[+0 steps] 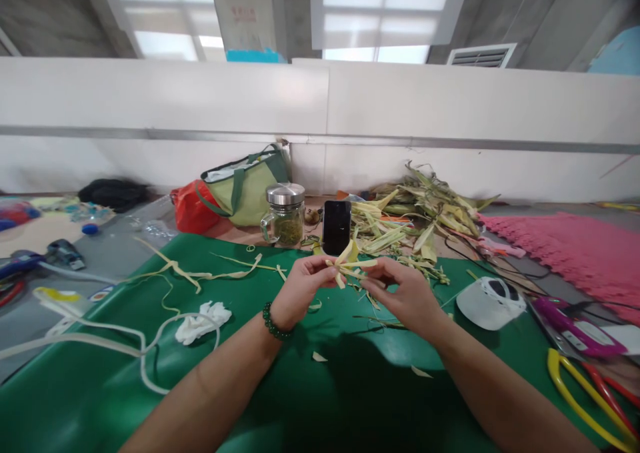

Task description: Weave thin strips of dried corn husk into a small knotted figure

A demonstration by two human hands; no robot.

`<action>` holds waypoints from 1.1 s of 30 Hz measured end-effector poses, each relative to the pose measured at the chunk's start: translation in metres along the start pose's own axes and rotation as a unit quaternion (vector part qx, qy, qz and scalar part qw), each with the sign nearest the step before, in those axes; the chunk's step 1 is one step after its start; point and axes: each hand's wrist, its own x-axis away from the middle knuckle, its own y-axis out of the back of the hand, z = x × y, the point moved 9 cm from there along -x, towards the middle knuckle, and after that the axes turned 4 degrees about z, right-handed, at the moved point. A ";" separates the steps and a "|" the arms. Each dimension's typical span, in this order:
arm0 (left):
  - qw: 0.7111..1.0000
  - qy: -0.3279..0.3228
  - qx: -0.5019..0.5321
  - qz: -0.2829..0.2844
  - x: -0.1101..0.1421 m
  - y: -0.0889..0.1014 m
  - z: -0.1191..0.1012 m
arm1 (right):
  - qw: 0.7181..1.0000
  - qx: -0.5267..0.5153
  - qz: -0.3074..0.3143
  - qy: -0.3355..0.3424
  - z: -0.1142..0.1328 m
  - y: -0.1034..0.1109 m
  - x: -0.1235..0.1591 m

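A small woven piece of pale yellow corn husk strips (345, 266) is held up between my two hands, its ends sticking out several ways. My left hand (307, 285), with a green bead bracelet (275, 323) at the wrist, pinches the piece from the left. From the right, my right hand (403, 291) has thumb and fingertips closed on the strip ends. Just behind the piece a dark-screened phone (337, 226) stands upright. Below the hands lies a green mat (300, 399) with small husk scraps (320, 357).
Behind the mat are a glass jar mug (285, 216), a green bag (245, 189) and a heap of corn husks (430, 199). White cable (145, 353) and crumpled tissue (203, 323) lie left. To the right are a white roll (490, 304), purple device (580, 329) and yellow-handled scissors (575, 396).
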 end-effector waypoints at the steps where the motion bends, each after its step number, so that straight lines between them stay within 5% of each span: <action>1: 1.000 0.005 0.010 -0.001 0.000 0.001 0.001 | 1.000 0.015 -0.022 0.014 0.002 0.004 0.001; 9: 0.999 0.031 0.005 0.030 0.001 -0.006 0.006 | 0.982 0.039 -0.015 0.182 0.036 0.000 0.009; 17: 0.993 -0.038 -0.096 0.048 0.005 -0.018 -0.001 | 0.964 0.133 -0.074 0.219 0.043 -0.005 0.012; 24: 0.975 -0.109 -0.188 0.053 0.008 -0.025 -0.009 | 0.983 0.111 -0.064 0.131 0.025 -0.012 0.004; 33: 0.984 -0.078 -0.145 0.061 0.011 -0.026 -0.010 | 0.988 0.083 -0.122 0.046 0.007 -0.004 0.004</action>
